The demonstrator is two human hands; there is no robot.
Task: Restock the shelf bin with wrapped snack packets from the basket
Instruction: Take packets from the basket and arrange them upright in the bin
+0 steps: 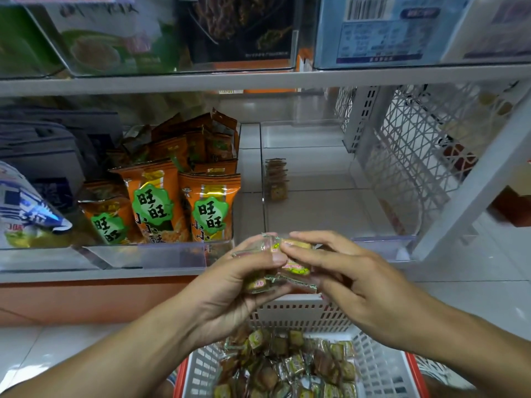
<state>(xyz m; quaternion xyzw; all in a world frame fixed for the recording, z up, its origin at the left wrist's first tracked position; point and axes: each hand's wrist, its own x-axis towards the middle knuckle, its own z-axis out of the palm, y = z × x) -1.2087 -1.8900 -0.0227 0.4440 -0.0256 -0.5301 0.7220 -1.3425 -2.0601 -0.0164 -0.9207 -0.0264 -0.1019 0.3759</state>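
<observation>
The shelf [258,81] fills the view from nine to three o'clock. On it at two o'clock sits the clear bin [339,202], a short row of packets [275,179] standing at its left wall. The white basket [301,314] at six o'clock holds loose packets. Left hand [230,285] and right hand [353,277] meet at centre, fingers curled round a clutch of packets [287,268].

I can read 旺旺 in dark characters on the green badges of three orange bags [161,202] in the left shelf bin, with 小小酥 running down below on the front two. A barcode shows on the blue box [382,30] on the shelf above, its print too blurred to read.
</observation>
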